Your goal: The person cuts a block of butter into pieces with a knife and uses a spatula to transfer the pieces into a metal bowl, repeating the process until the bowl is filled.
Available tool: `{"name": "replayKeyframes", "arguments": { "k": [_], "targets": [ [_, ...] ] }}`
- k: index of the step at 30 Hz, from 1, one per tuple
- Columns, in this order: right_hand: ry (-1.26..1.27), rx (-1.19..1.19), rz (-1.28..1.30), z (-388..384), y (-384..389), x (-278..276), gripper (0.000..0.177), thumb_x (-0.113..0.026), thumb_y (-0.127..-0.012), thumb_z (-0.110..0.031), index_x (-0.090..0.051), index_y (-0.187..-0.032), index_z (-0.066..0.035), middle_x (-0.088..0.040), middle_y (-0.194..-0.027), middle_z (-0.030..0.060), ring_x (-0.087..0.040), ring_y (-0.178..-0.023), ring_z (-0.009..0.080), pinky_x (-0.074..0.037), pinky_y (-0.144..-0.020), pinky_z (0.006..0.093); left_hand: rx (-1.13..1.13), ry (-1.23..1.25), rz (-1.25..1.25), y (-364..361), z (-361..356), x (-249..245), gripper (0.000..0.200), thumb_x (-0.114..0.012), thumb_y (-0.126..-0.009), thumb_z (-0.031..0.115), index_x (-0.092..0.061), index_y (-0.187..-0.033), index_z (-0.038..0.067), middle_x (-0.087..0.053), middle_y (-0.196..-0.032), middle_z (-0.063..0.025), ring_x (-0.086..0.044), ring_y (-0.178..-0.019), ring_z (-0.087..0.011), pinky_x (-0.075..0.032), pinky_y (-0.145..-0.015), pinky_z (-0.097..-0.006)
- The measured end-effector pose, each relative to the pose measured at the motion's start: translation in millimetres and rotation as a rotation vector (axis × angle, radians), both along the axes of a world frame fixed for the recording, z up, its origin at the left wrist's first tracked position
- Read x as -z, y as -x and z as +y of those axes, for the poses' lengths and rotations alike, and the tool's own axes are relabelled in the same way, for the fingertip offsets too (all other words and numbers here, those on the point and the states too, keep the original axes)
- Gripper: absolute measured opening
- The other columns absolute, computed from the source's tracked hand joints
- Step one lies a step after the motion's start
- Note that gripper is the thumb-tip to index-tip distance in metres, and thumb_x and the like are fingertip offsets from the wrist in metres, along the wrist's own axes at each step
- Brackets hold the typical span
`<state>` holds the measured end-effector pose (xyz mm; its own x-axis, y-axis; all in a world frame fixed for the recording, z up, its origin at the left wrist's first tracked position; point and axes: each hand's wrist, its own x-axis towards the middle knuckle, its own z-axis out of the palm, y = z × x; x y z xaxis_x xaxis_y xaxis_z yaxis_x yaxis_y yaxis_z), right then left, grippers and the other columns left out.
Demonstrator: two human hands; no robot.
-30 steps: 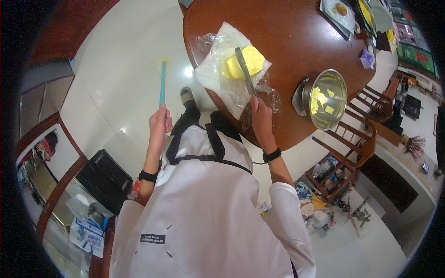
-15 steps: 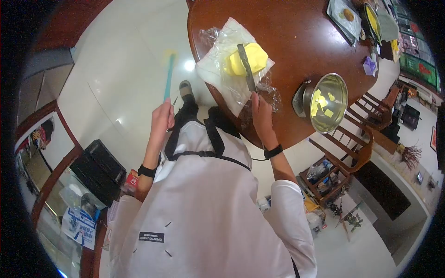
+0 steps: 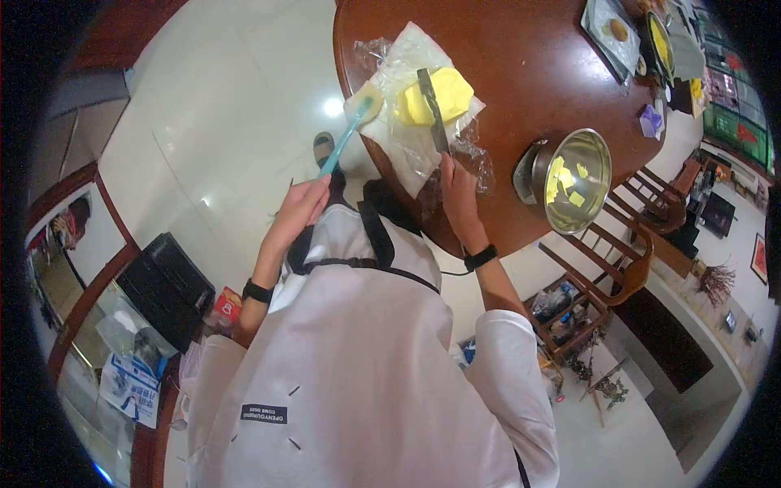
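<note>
The left hand is closed around one blue spatula, and its pale head is over the left edge of the one table. The right hand is closed around one knife. The blade goes across one yellow lump. The lump sits on one white cloth and clear wrap, on the table's left side. To the right, one shiny bowl has several yellow bits. Two brown chairs stand farther right.
</note>
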<state>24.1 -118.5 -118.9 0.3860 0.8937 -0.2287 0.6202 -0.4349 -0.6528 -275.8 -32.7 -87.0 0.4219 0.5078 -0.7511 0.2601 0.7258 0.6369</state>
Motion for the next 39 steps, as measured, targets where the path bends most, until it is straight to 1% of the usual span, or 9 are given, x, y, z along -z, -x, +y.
{"name": "replayKeyframes", "arguments": {
  "k": [2, 6, 8, 15, 21, 24, 26, 32, 39],
  "targets": [
    [-0.074, -0.167, -0.161, -3, -4, 6, 0.025, -0.048, -0.101, -0.016, -0.062, -0.098, 0.005, -0.06, -0.079, 0.0285, -0.059, -0.071, 0.0464, -0.044, -0.055, 0.0502, 0.032, -0.047, -0.004, -2, -3, -1, 0.048, -0.049, -0.1, 0.045, -0.049, -0.067, 0.011, -0.037, -0.051, 0.007, -0.032, -0.044, -0.0037, -0.024, -0.043, -0.0209],
    [-0.015, -0.192, -0.163, -1, -4, 1, 0.023, -0.047, -0.101, -0.012, -0.061, -0.107, 0.004, -0.062, -0.082, 0.0266, -0.06, -0.072, 0.0449, -0.046, -0.056, 0.0503, 0.045, -0.059, -0.004, -2, -5, 2, 0.047, -0.049, -0.1, 0.045, -0.05, -0.068, 0.011, -0.037, -0.052, 0.0072, -0.031, -0.044, -0.0036, -0.024, -0.043, -0.0212],
    [0.042, -0.096, -0.055, 2, -2, -5, 0.025, -0.045, -0.101, -0.014, -0.061, -0.105, 0.005, -0.062, -0.081, 0.0257, -0.06, -0.071, 0.0448, -0.046, -0.057, 0.0507, 0.052, -0.004, -0.001, -3, -4, -3, 0.047, -0.049, -0.1, 0.045, -0.05, -0.068, 0.011, -0.037, -0.053, 0.0074, -0.031, -0.045, -0.0035, -0.024, -0.043, -0.0214],
    [0.073, -0.098, -0.031, 0, -4, 3, 0.032, -0.043, -0.103, -0.02, -0.061, -0.092, 0.005, -0.061, -0.079, 0.027, -0.059, -0.072, 0.0464, -0.045, -0.058, 0.0519, 0.055, 0.025, -0.038, -3, -9, -4, 0.046, -0.049, -0.1, 0.045, -0.049, -0.068, 0.012, -0.036, -0.055, 0.0085, -0.031, -0.047, -0.0031, -0.022, -0.044, -0.0215],
    [0.026, -0.118, -0.067, 2, -4, 1, 0.034, -0.043, -0.103, -0.021, -0.061, -0.088, 0.004, -0.06, -0.075, 0.0278, -0.059, -0.073, 0.0474, -0.044, -0.057, 0.0519, 0.102, 0.035, -0.05, -5, -11, -1, 0.046, -0.049, -0.101, 0.043, -0.049, -0.068, 0.011, -0.038, -0.053, 0.0071, -0.032, -0.044, -0.0036, -0.025, -0.042, -0.0217],
    [-0.098, -0.186, -0.197, -2, -8, 8, 0.035, -0.045, -0.103, -0.022, -0.063, -0.089, 0.004, -0.061, -0.077, 0.029, -0.059, -0.074, 0.0478, -0.046, -0.059, 0.0514, 0.107, 0.039, -0.04, -6, -13, -1, 0.047, -0.049, -0.1, 0.045, -0.049, -0.067, 0.011, -0.038, -0.053, 0.0071, -0.033, -0.044, -0.0036, -0.025, -0.042, -0.0217],
    [0.138, -0.069, -0.032, 4, -7, 0, 0.038, -0.044, -0.103, -0.024, -0.064, -0.09, 0.004, -0.061, -0.08, 0.0302, -0.06, -0.076, 0.0477, -0.046, -0.063, 0.0516, 0.113, -0.004, -0.043, -6, -13, -4, 0.048, -0.049, -0.1, 0.045, -0.048, -0.067, 0.011, -0.039, -0.054, 0.0071, -0.033, -0.044, -0.0035, -0.025, -0.042, -0.0216],
    [0.057, -0.066, -0.012, 6, -5, -1, 0.048, -0.041, -0.104, -0.029, -0.063, -0.081, 0.007, -0.06, -0.079, 0.0319, -0.059, -0.077, 0.0491, -0.045, -0.064, 0.0527, 0.103, 0.014, -0.082, -8, -18, 3, 0.048, -0.048, -0.101, 0.046, -0.047, -0.067, 0.012, -0.038, -0.055, 0.0073, -0.032, -0.045, -0.0038, -0.024, -0.042, -0.0217],
    [0.158, -0.09, 0.003, 10, -11, -6, 0.051, -0.039, -0.104, -0.03, -0.061, -0.081, 0.009, -0.058, -0.078, 0.0339, -0.057, -0.074, 0.0508, -0.043, -0.063, 0.0521, 0.116, 0.042, -0.049, -10, -20, -2, 0.05, -0.048, -0.1, 0.048, -0.046, -0.067, 0.01, -0.038, -0.055, 0.0056, -0.034, -0.046, -0.0052, -0.026, -0.043, -0.0235]
  ]
}}
